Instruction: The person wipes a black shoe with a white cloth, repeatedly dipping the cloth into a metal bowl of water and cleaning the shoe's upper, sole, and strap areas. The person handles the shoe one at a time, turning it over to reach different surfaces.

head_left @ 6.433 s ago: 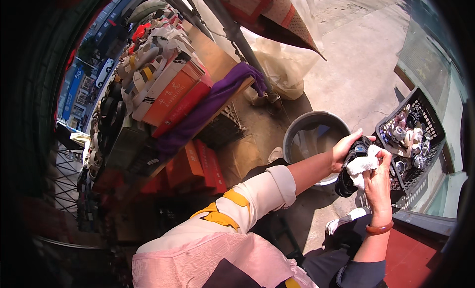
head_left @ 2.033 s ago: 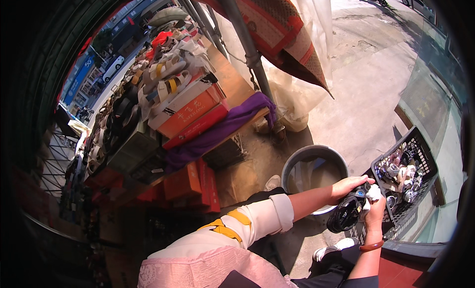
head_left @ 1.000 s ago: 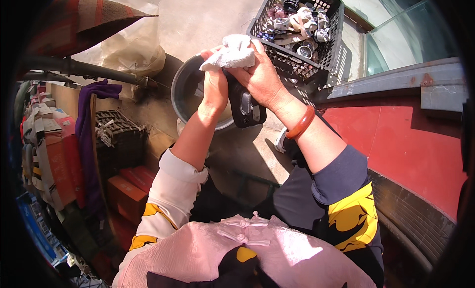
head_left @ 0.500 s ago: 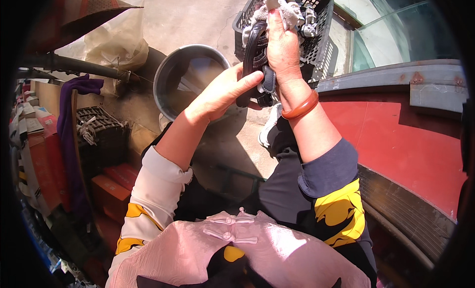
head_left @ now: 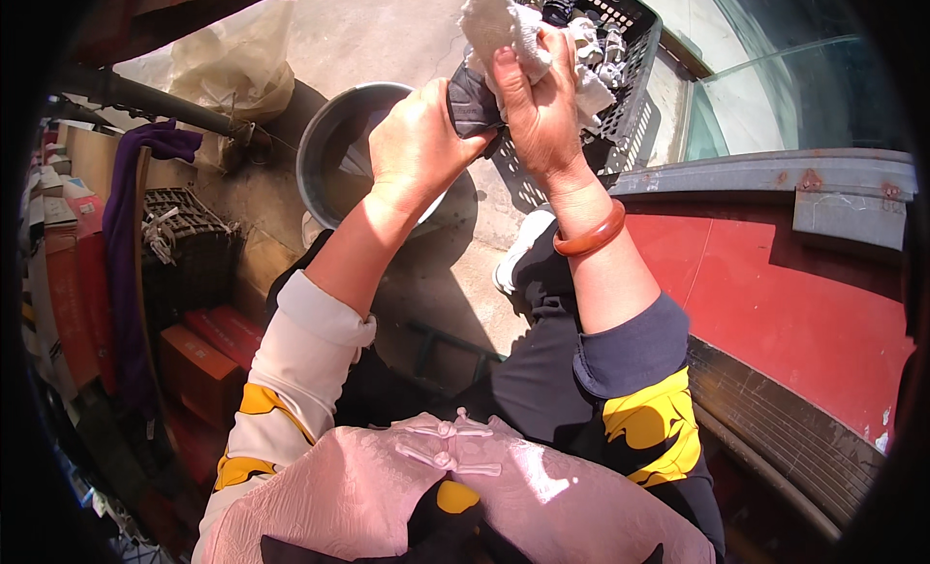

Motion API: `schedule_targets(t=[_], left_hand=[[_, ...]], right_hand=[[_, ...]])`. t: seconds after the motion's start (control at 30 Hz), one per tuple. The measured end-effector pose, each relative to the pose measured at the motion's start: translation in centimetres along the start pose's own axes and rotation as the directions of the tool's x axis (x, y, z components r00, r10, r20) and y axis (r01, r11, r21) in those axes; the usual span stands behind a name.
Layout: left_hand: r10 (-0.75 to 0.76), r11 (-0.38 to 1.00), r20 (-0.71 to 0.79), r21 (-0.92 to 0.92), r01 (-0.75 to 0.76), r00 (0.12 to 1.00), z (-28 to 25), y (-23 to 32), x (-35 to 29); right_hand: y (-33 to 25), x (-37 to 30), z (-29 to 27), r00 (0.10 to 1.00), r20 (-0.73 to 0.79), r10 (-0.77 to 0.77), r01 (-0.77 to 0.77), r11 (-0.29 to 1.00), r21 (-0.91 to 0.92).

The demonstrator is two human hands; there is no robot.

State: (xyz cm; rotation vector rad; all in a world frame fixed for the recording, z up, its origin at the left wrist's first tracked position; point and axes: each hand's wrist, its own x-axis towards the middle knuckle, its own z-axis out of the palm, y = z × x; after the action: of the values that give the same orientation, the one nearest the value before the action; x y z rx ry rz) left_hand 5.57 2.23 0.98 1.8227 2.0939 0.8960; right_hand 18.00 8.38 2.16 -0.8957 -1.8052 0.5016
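Sunlit pale concrete ground (head_left: 373,36), bordered on the right by a flat red panel (head_left: 756,283).

Item: 1 black, matt-surfaced shoe-like article (head_left: 472,101), largely hidden by the hands, held aloft between the bucket's right rim and the crate's left side. Judged light, firm at the sole and more yielding above; not fragile, possibly slick if damp. Best hold: around the sole, with the uppers left free.

Item: 1 white, thick-textured cloth (head_left: 499,26), soft, limp and light; best bunched at its middle, since its ends hung loose.

Left hand (head_left: 417,142): fingers curled around the black article, thumb along its near end. Right hand (head_left: 544,118): thumb and fingers pinched on the cloth; whether its fingertips also met the black article could not be told.

Containers: 1 round grey bucket (head_left: 312,152), holding murky water (head_left: 339,191) well below the rim; 1 black perforated plastic crate (head_left: 639,89), holding white strappy footwear (head_left: 612,55) along its right edge and a black piece near its far edge; 1 orange-red cardboard box (head_left: 199,370), contents unseen.
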Motion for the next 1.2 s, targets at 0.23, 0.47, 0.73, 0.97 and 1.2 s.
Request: schedule_targets(t=[0.23, 0.47, 0.73, 0.97, 1.2], left_hand=[[0.096, 0.984, -0.059, -0.148, -0.104, 0.994, -0.6, -0.7, 0.0], [0.013, 0.959, -0.094, -0.28, -0.039, 0.995, -1.7, -0.1, 0.1], [-0.021, 0.996, -0.204, -0.089, 0.003, 0.979, -1.5, -1.1, 0.8], [0.117, 0.989, -0.305, -0.054, -0.14, 0.945, -0.4, -1.4, 0.7], [0.148, 0.921, -0.185, -0.334, -0.203, 0.972, 0.1, -1.4, 0.1]], right_hand=[[2.5, 0.0, 0.7, 0.993, 0.105, -0.059, 0.089, 0.946, -0.312], [9.3, 1.3, -4.0, 0.915, -0.146, 0.376, -0.367, 0.926, 0.087], [1.5, 0.5, -4.1, 0.771, 0.418, 0.481, -0.403, 0.876, -0.265], [-0.2, 0.2, -2.1, 0.794, 0.474, 0.382, -0.594, 0.655, 0.467], [1.0, 0.3, -2.2, 0.817, 0.41, 0.405, -0.574, 0.64, 0.511]])
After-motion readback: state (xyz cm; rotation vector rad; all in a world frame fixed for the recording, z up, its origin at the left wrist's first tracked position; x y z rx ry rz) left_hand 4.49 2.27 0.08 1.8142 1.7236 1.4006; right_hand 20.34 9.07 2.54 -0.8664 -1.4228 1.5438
